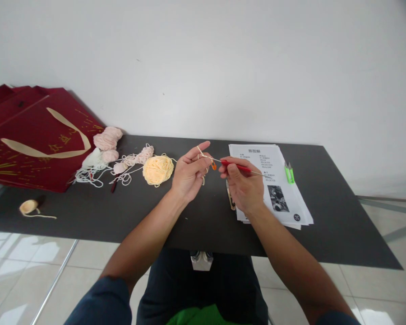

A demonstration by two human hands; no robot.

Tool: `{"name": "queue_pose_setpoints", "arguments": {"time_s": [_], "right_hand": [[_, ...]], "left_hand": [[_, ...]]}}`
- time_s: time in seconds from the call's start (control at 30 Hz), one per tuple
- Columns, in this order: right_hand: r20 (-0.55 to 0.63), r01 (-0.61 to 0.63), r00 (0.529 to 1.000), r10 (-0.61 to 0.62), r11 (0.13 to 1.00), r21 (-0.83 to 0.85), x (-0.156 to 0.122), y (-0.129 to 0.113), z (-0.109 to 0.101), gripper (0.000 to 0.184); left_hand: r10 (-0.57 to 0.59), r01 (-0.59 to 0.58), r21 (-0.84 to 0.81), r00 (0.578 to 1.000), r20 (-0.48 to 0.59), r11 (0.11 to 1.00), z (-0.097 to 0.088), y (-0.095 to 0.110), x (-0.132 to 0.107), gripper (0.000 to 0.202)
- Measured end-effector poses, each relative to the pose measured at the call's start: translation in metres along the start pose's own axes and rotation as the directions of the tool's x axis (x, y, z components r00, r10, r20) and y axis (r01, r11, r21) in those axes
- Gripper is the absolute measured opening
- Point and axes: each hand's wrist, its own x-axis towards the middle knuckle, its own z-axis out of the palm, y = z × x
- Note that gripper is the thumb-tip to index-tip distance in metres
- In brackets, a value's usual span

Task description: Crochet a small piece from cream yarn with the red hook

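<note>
My left hand (pixel 188 175) is raised over the table, with pale yellow yarn (pixel 200 151) looped over its index finger and the thumb pinching a small bit of yarn work. An orange stitch marker (pixel 214 165) hangs by its fingertips. My right hand (pixel 245 187) grips a crochet hook (pixel 237 166) with a red handle, its metal tip pointing left into the yarn at my left fingers. Left of my hands sits a ball of yellow yarn (pixel 158 170), from which a strand runs toward my left hand. The stitches themselves are too small to make out.
Printed sheets (pixel 257 155) lie under my right hand, with green thread snips (pixel 289 173) on them. Pink yarn (pixel 107 137), white yarn (pixel 93 161) and a small cream crocheted piece (pixel 29 207) lie to the left. Dark red paper bags (pixel 37 135) lean against the white wall (pixel 223 67).
</note>
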Motion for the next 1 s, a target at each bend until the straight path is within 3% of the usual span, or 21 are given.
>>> {"name": "queue_pose_setpoints", "arguments": {"time_s": [0.13, 0.47, 0.63, 0.8, 1.0], "right_hand": [[-0.031, -0.065, 0.997, 0.067, 0.996, 0.062, 0.0058, -0.0069, -0.0001, 0.018], [-0.052, 0.009, 0.999, -0.008, 1.000, 0.024, 0.0085, -0.0063, -0.0037, 0.014], [-0.055, 0.123, 0.990, -0.126, 0.990, -0.068, 0.0063, -0.0053, -0.0054, 0.011], [0.019, 0.278, 0.961, -0.277, 0.953, -0.120, 0.0046, -0.0072, -0.0075, 0.006], [-0.013, 0.204, 0.978, -0.207, 0.969, -0.136, 0.0063, -0.0108, -0.0085, 0.004]], "left_hand": [[0.054, -0.054, 0.048, 0.999, 0.004, 0.997, 0.0011, -0.0038, -0.0021, 0.045], [0.135, -0.134, 0.095, 0.991, -0.011, 0.986, -0.0013, -0.0063, -0.0034, 0.047], [0.194, -0.188, 0.125, 0.981, -0.029, 0.974, -0.0001, -0.0071, -0.0035, 0.044], [0.248, -0.235, 0.161, 0.967, -0.061, 0.958, 0.0007, -0.0078, -0.0041, 0.040], [0.250, -0.240, 0.217, 0.968, -0.018, 0.946, -0.0033, -0.0075, -0.0039, 0.039]]}}
